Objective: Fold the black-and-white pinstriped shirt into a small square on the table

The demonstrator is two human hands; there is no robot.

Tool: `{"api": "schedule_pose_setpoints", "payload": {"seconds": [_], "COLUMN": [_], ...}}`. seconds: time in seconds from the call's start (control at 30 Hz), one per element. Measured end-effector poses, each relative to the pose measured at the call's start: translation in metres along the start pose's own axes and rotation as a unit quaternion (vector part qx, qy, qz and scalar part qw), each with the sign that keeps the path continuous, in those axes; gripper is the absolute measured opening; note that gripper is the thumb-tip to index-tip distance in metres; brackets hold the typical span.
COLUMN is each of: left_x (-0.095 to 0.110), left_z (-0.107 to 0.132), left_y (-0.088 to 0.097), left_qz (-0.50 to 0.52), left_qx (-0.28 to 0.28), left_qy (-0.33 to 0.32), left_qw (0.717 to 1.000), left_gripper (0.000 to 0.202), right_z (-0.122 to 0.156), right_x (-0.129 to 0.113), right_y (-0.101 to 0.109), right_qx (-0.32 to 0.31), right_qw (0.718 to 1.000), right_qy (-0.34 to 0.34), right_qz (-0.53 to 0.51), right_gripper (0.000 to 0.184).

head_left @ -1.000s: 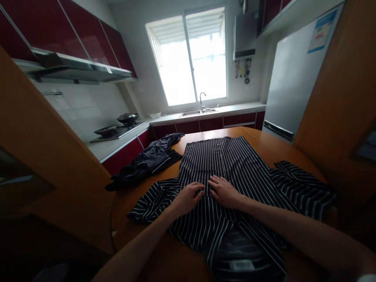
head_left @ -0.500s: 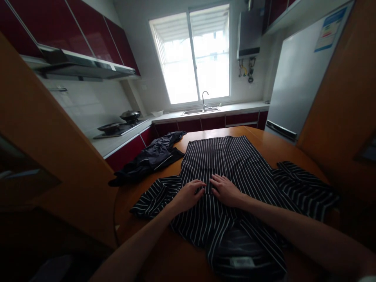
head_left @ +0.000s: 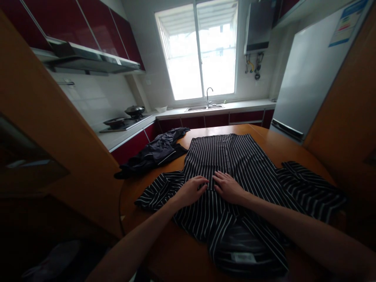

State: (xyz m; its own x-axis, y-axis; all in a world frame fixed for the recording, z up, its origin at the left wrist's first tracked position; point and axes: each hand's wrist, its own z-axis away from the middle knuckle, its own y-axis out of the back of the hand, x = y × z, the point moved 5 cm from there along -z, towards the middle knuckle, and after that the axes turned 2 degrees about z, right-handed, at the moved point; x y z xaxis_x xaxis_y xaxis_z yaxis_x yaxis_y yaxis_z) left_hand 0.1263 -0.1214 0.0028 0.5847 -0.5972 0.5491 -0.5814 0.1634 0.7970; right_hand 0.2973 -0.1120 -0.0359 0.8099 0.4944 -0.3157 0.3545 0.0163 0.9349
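A black shirt with white stripes [head_left: 235, 156] lies spread front-up on a round wooden table [head_left: 273, 147], collar and label [head_left: 242, 257] toward me, sleeves out to both sides. My left hand [head_left: 190, 190] rests at the middle of the shirt, fingers curled and pinching the fabric at the front strip. Just beside it, my right hand [head_left: 228, 187] lies on the cloth with fingers stretched out, fingertips at the same strip. The two hands almost touch.
A crumpled dark garment [head_left: 155, 152] lies at the table's far left edge. Beyond are a counter with a sink [head_left: 205, 106] under the window, a stove with pans [head_left: 123, 122] at left and a fridge [head_left: 305, 86] at right. Wooden panels flank the table.
My view has drifted a little to the left and down. Both hands stay at the same spot on the shirt's front, with only slight finger movement.
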Motion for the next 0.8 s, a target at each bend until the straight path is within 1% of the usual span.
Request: {"api": "schedule_pose_setpoints", "payload": {"seconds": [0.17,0.37,0.53,0.63,0.8], "left_x": [0.001,-0.004,-0.003,-0.002,-0.001], "left_z": [0.002,0.004,0.003,0.003,0.004], "left_y": [0.001,0.001,0.001,0.006,0.018], "left_qz": [0.001,0.010,0.017,0.019,0.010], "left_qx": [0.000,0.000,0.001,0.004,0.030], "left_qy": [0.009,0.023,0.022,0.019,0.014], "left_qw": [1.000,1.000,1.000,1.000,0.999], "left_gripper": [0.026,0.026,0.025,0.026,0.026], "right_z": [0.000,-0.003,-0.003,-0.002,-0.001], "right_x": [-0.003,-0.002,-0.003,-0.003,-0.004], "right_y": [0.001,-0.004,-0.003,-0.002,0.000], "right_qx": [0.002,-0.007,-0.003,-0.005,-0.003], "right_qw": [1.000,1.000,1.000,1.000,1.000], "right_qy": [-0.001,-0.007,-0.004,-0.003,-0.003], "right_qz": [-0.007,-0.030,-0.026,-0.028,-0.016], "right_gripper": [0.056,0.057,0.057,0.056,0.056]}}
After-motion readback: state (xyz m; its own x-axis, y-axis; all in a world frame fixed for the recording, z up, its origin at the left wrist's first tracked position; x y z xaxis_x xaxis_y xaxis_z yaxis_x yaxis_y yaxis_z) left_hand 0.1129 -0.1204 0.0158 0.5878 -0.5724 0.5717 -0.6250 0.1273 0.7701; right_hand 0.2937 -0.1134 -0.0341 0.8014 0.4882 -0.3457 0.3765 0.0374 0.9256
